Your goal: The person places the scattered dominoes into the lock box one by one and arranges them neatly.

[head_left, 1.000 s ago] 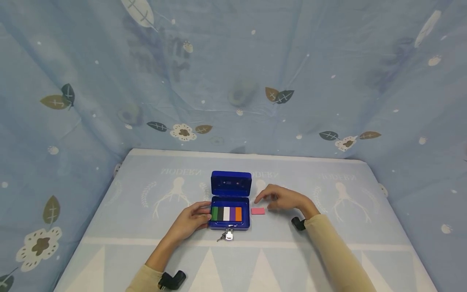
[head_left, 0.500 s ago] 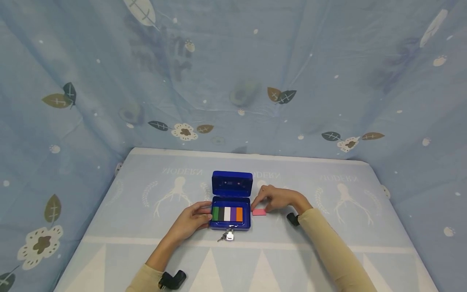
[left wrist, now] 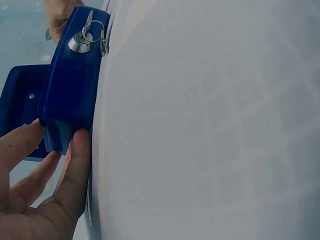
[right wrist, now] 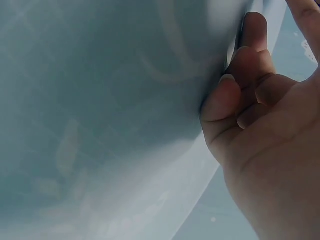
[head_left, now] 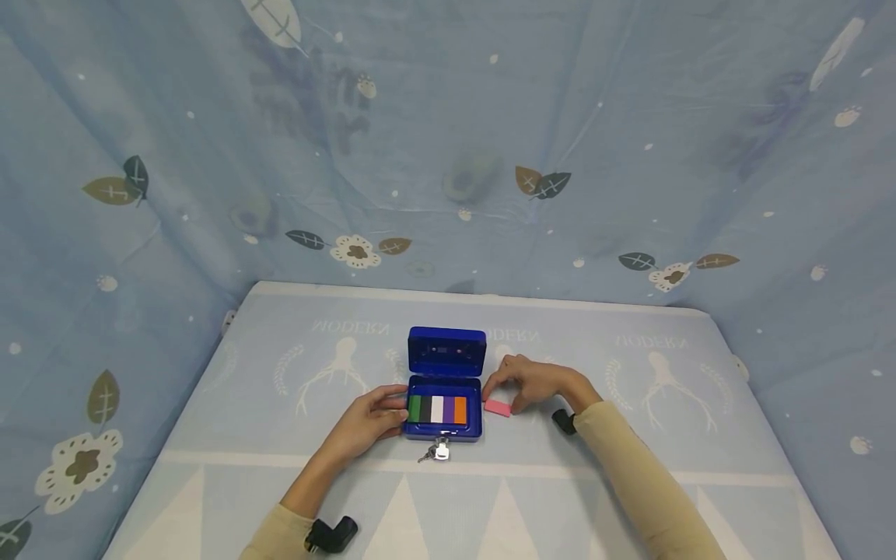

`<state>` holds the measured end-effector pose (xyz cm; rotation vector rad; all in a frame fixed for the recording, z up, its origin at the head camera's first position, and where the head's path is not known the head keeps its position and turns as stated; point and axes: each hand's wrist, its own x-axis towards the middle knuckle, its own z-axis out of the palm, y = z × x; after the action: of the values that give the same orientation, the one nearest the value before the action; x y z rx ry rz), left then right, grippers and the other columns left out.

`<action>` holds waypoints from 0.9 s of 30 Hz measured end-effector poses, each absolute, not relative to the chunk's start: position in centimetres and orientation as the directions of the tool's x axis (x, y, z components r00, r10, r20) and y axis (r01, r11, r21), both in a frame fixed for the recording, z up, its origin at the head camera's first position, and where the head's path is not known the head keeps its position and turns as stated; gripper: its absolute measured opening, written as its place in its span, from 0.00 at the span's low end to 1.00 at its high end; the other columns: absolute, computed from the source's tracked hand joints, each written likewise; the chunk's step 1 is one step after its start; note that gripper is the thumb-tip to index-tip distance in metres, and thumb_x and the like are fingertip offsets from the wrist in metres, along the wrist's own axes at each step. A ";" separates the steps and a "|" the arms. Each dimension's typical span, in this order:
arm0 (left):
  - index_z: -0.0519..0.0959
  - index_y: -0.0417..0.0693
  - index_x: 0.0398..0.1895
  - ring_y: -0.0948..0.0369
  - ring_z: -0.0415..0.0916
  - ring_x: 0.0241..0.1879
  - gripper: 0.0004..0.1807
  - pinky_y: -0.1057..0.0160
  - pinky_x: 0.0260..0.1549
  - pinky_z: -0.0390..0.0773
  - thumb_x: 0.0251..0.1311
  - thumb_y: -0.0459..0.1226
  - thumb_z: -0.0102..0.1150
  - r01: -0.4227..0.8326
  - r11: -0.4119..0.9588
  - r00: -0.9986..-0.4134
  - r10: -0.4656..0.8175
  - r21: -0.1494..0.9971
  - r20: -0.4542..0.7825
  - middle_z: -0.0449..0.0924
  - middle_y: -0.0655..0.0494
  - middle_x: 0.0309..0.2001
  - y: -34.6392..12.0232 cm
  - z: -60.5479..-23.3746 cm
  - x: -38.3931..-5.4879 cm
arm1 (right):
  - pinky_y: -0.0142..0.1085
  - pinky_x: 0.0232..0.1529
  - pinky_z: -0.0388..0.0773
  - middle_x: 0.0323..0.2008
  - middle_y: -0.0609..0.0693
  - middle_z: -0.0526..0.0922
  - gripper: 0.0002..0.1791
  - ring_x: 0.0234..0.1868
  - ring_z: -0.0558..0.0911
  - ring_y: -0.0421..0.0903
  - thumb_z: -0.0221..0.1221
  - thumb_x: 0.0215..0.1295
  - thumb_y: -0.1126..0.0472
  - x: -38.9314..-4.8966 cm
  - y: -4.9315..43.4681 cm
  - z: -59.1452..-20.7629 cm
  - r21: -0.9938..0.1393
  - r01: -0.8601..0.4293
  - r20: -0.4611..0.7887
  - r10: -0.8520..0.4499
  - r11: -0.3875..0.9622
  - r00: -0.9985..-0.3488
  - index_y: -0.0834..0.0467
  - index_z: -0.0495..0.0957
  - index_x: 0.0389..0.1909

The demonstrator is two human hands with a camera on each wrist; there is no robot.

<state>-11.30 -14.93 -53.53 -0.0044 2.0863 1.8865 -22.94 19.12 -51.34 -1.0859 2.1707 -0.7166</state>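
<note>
A small blue cash box [head_left: 470,435] stands on the table with its lid [head_left: 446,350] raised. Inside lies a row of coloured blocks [head_left: 437,410]: green, black, white, purple and orange. My left hand [head_left: 360,426] rests against the box's left side; the left wrist view shows fingertips on the end wall of the box [left wrist: 70,80]. To the right of the box, my right hand [head_left: 535,381] pinches a flat pink block [head_left: 498,408] between thumb and finger. That block is hidden in the right wrist view, where the fingers of the hand [right wrist: 275,115] are bent close over the table.
A silver lock [head_left: 442,449] with keys [head_left: 427,454] hanging from it is on the front of the box. A patterned pale cloth covers the table [head_left: 630,451]. Behind and beside it hangs a blue curtain [head_left: 448,140] printed with leaves and flowers.
The right hand has come down and left onto the pink block and taken it between thumb and finger. The block now sits slightly turned. The left hand stays at the box.
</note>
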 end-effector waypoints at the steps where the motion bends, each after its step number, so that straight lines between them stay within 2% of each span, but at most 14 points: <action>1: 0.70 0.36 0.68 0.49 0.80 0.50 0.28 0.57 0.45 0.84 0.66 0.32 0.63 -0.218 0.120 -0.945 0.222 0.969 -0.240 0.77 0.36 0.55 -15.0 -53.5 -11.3 | 0.40 0.48 0.64 0.46 0.45 0.74 0.29 0.46 0.67 0.46 0.72 0.47 0.72 -22.8 19.2 -51.3 -0.685 -0.508 -0.272 -0.830 0.523 -0.488 0.45 0.85 0.51; 11: 0.71 0.38 0.67 0.50 0.80 0.51 0.27 0.57 0.45 0.84 0.65 0.33 0.64 -0.226 0.109 -0.945 0.218 0.968 -0.245 0.78 0.39 0.54 -14.9 -53.5 -11.3 | 0.44 0.54 0.68 0.49 0.45 0.75 0.27 0.51 0.69 0.48 0.74 0.52 0.67 -21.4 19.4 -51.3 -0.681 -0.480 -0.242 -0.789 0.552 -0.564 0.48 0.81 0.53; 16: 0.71 0.36 0.67 0.50 0.81 0.49 0.27 0.57 0.44 0.85 0.65 0.33 0.64 -0.209 0.117 -0.948 0.221 0.971 -0.230 0.78 0.37 0.53 -14.9 -53.6 -11.2 | 0.39 0.47 0.70 0.43 0.45 0.76 0.25 0.45 0.71 0.47 0.75 0.52 0.61 -20.7 19.9 -51.9 -0.709 -0.459 -0.181 -0.767 0.535 -0.615 0.51 0.79 0.52; 20: 0.71 0.35 0.67 0.50 0.81 0.49 0.27 0.57 0.44 0.85 0.65 0.33 0.63 -0.203 0.118 -0.949 0.221 0.972 -0.225 0.78 0.36 0.54 -14.9 -53.4 -11.2 | 0.36 0.39 0.70 0.39 0.48 0.77 0.26 0.39 0.72 0.48 0.75 0.52 0.61 -19.9 20.1 -52.2 -0.756 -0.417 -0.134 -0.743 0.505 -0.656 0.53 0.78 0.52; 27: 0.69 0.34 0.68 0.48 0.80 0.51 0.28 0.54 0.46 0.84 0.66 0.32 0.63 -0.220 0.109 -0.945 0.224 0.969 -0.240 0.76 0.34 0.56 -14.9 -53.1 -11.1 | 0.35 0.36 0.71 0.37 0.50 0.77 0.25 0.37 0.73 0.49 0.74 0.54 0.61 -18.4 20.3 -52.4 -0.798 -0.348 -0.111 -0.687 0.493 -0.719 0.55 0.76 0.53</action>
<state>-11.09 -14.93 -53.07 0.0037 2.0661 1.9008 -18.40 20.30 -52.38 -0.8574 2.3244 -1.1044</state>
